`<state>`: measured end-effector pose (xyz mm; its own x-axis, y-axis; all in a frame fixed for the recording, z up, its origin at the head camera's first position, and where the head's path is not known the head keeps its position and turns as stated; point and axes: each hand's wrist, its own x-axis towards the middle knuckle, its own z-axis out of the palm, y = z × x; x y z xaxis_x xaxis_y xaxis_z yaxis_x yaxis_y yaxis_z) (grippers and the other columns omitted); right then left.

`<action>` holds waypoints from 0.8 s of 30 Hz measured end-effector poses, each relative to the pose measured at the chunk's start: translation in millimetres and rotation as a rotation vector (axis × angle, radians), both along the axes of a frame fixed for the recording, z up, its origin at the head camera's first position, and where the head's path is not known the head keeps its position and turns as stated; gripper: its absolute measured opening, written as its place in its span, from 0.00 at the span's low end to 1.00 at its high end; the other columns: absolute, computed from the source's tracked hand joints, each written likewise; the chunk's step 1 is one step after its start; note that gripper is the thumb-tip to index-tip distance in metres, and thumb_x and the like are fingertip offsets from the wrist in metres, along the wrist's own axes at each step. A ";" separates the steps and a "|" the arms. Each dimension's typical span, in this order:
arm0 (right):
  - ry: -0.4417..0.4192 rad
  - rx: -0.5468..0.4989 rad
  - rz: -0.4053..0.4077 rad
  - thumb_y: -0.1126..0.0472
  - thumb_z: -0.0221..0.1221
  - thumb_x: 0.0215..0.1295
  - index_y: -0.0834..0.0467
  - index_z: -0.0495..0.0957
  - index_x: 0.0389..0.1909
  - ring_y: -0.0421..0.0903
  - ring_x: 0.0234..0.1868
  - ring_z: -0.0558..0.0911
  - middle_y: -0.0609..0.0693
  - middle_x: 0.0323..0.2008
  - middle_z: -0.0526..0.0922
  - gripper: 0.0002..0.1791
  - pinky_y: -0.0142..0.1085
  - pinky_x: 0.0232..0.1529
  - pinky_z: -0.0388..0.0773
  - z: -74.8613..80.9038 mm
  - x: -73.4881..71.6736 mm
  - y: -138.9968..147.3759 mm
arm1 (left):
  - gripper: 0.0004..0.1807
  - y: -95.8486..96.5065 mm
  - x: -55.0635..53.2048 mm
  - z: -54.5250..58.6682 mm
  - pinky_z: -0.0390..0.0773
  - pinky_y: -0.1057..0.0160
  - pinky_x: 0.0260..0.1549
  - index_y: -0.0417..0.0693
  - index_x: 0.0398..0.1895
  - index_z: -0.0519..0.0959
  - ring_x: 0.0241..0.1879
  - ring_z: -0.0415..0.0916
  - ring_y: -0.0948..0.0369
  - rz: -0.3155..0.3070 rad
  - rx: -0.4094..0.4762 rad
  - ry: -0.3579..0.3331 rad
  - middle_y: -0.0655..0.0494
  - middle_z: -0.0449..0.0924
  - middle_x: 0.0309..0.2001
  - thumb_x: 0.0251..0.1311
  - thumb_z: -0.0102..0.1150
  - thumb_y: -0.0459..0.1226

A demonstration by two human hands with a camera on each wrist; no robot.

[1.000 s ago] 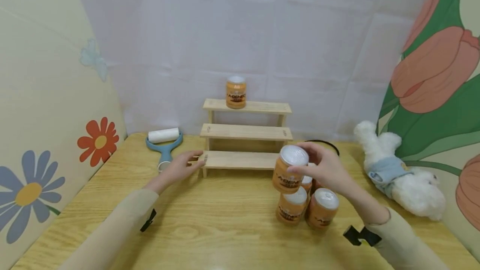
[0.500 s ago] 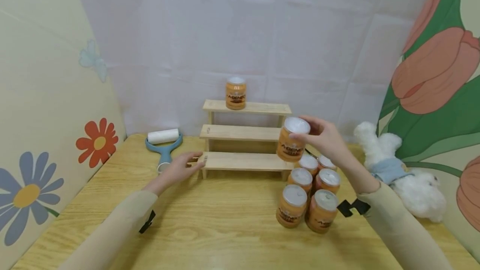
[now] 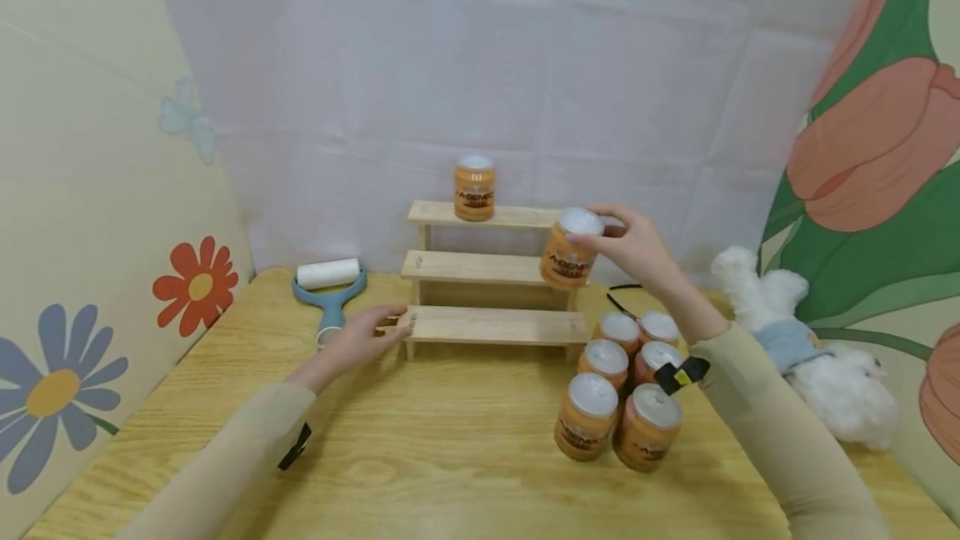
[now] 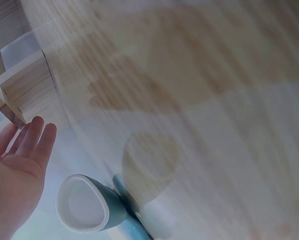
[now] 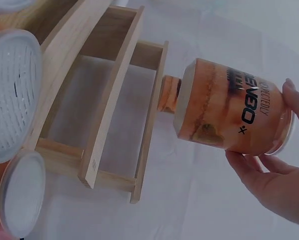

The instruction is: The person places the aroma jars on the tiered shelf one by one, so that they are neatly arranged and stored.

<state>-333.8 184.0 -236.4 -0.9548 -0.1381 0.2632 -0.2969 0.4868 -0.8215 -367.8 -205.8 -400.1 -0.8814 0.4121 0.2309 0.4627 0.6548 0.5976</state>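
Observation:
My right hand (image 3: 633, 244) grips an orange can (image 3: 567, 261) with a white lid, thumb on the near side and fingers behind. The can is held in the air, overlapping the right end of the middle tier in the head view. My left hand (image 3: 363, 340) is at the left end of the bottom tier of a three-tier wooden display stand (image 3: 495, 325). Its fairly straight fingers (image 4: 33, 137) touch the plank's end in the left wrist view. Another orange can (image 3: 475, 190) stands upright on the top tier, left of its middle.
Several orange cans (image 3: 587, 423) stand grouped on the wooden table (image 3: 420, 440), right of the stand. A blue lint roller (image 3: 327, 298) lies at the back left. At the right lies a white plush toy (image 3: 810, 357). A black cord (image 3: 621, 304) is behind the cans.
My right hand has lifted its can up from over the grouped cans, then moved it left toward the stand's right end. The left hand has stayed put.

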 end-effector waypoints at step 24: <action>0.010 0.019 0.009 0.52 0.63 0.59 0.61 0.71 0.59 0.54 0.57 0.73 0.60 0.56 0.74 0.29 0.50 0.56 0.73 18.9 -68.2 -31.6 | 0.28 0.8 -0.9 -3.4 0.77 0.47 0.51 0.29 0.61 0.67 0.55 0.73 0.40 -0.009 0.021 0.037 0.33 0.69 0.60 0.65 0.55 0.41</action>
